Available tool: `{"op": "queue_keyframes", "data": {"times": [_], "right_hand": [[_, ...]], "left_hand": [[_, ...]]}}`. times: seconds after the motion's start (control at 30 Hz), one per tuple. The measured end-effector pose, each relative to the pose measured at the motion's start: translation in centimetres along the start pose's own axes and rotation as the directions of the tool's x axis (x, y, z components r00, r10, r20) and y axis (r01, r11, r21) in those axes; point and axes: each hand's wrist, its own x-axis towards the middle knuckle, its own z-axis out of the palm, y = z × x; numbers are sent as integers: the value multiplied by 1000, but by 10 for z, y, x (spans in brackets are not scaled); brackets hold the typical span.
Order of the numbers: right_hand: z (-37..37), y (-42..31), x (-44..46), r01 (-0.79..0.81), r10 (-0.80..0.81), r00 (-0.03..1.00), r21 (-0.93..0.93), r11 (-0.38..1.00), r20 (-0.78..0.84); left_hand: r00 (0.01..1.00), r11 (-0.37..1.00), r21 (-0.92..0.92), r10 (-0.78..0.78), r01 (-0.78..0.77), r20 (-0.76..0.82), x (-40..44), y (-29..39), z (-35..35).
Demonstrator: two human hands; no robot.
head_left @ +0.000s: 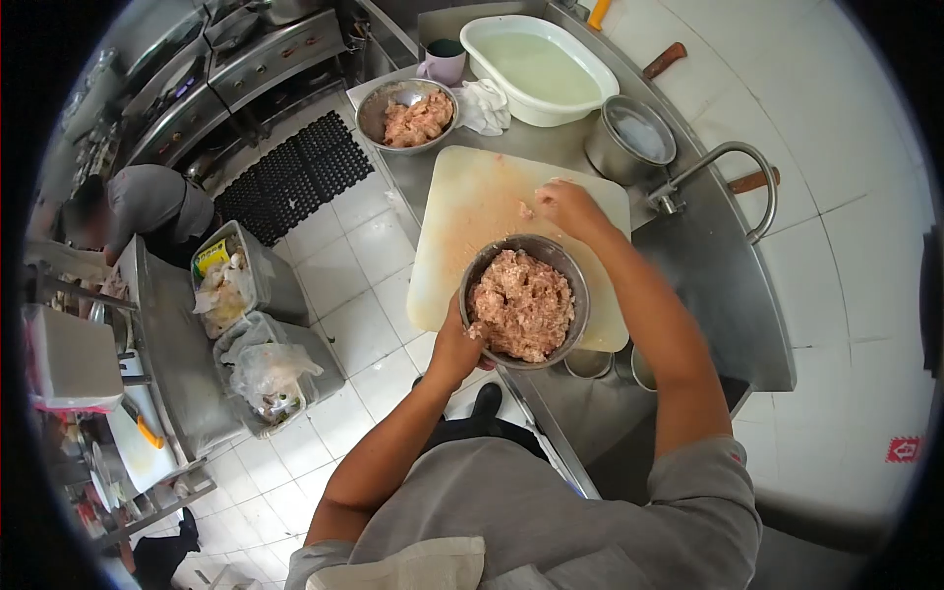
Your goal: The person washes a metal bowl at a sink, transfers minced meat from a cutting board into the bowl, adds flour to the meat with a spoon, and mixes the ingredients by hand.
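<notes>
My left hand (457, 346) grips the left rim of a steel bowl (582, 295), which is held level over the near edge of the cutting board. Pinkish minced meat (521, 307) fills the bowl almost to the rim. Bits of meat cling to the left fingers. My right hand (570, 208) is low over the upper right of the white cutting board (452, 206), its fingers curled together. What they hold, if anything, is hidden. A small scrap of meat (526, 209) lies on the board just left of these fingers. Wet pink smears mark the board.
Another steel bowl (366, 116) with raw meat stands at the counter's far left corner, beside a white cloth (484, 106) and a mug (442, 65). Behind the board are a white water-filled tub (477, 49), a metal pot (610, 157) and a faucet (767, 187). A co-worker (162, 202) bends at left.
</notes>
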Motion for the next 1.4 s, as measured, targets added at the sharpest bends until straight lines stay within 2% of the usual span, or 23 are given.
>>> {"op": "queue_keyframes", "data": {"times": [0.03, 0.1, 0.17, 0.23, 0.27, 0.33, 0.37, 0.4, 0.47, 0.5, 0.53, 0.6, 0.63, 0.67, 0.73, 0.8, 0.93, 1.0, 1.1, 1.23, 1.3, 1.33, 1.4], "right_hand": [[18, 18, 7, 104, -104, 994, -12, 994, -29], [46, 26, 12, 114, -124, 988, -114, 987, -93], [53, 31, 5, 107, -142, 978, -217, 970, -150], [23, -2, 1, 0, -3, 998, 61, 998, 58], [7, -21, -5, 0, -3, 998, 61, 998, 57], [-16, -54, -31, -269, 147, 931, 358, 894, 333], [-3, -42, -40, -282, 196, 901, 178, 943, 387], [1, -46, -46, -282, 197, 901, 177, 943, 386], [14, -59, -53, -215, 156, 960, 257, 942, 234], [30, -60, -50, -187, 101, 967, 388, 903, 232], [34, -69, -44, -192, 105, 966, 387, 902, 234], [38, -89, -34, -254, 94, 854, 251, 934, 512], [29, -105, -33, -302, 143, 714, 117, 946, 685], [28, -105, -37, -302, 143, 716, 118, 946, 683], [23, -100, -64, 155, -93, 746, -37, 987, 659], [7, -114, -114, 405, -349, 890, -158, 901, 292], [6, -99, -162, 283, -230, 921, -132, 950, 315], [-13, -110, -161, 60, 108, 842, -291, 955, 529], [17, -97, -149, 144, 21, 891, -327, 934, 454], [46, -94, -107, 47, 137, 872, -359, 932, 470], [39, -92, -95, 18, 139, 822, -269, 963, 552], [25, -102, -92, 20, 140, 831, -280, 960, 539], [-14, -110, -91, -164, 127, 786, 7, 986, 605]], "left_hand": [[1000, 1000, 1, 5, -4, -5, -3, 1, 2], [995, 995, -39, 90, -91, -36, -15, 1, 8], [998, 997, -48, 55, -57, -37, -26, -7, 14], [999, 994, -101, 41, -43, -18, -28, -16, 17], [999, 994, -101, 42, -43, -18, -24, -15, 16], [995, 996, -41, 74, -77, -70, -10, -8, 12], [991, 995, 74, 74, -66, -114, 0, -8, 7], [991, 995, 73, 75, -67, -112, 6, -3, 3], [990, 959, 260, 132, -113, -55, 16, 6, -5], [978, 932, 317, 202, -175, -53, 29, -3, -11], [987, 948, 288, 153, -135, -42, 30, 5, -11], [991, 964, 226, 136, -136, 15, 41, 6, -16], [995, 979, 183, 82, -91, 55, 42, 7, -18], [995, 989, 142, 34, -48, 97, 46, 10, -21], [992, 996, 81, 19, -30, 127, 54, 5, -31], [988, 1000, 10, 9, -10, 152, 63, 5, -34], [982, 978, 208, -28, -11, 184, 57, 23, -32], [974, 978, 197, 16, -62, 228, 58, 29, -27], [991, 976, 213, 5, -33, 131, 52, 29, -21], [994, 986, 146, 71, -82, 77, 48, 3, -20], [985, 976, 163, 156, -142, -77, 49, 3, -14], [982, 973, 164, 174, -161, -71, 42, 11, -14], [978, 929, 353, 165, -111, -128, 36, 28, -12]]}}
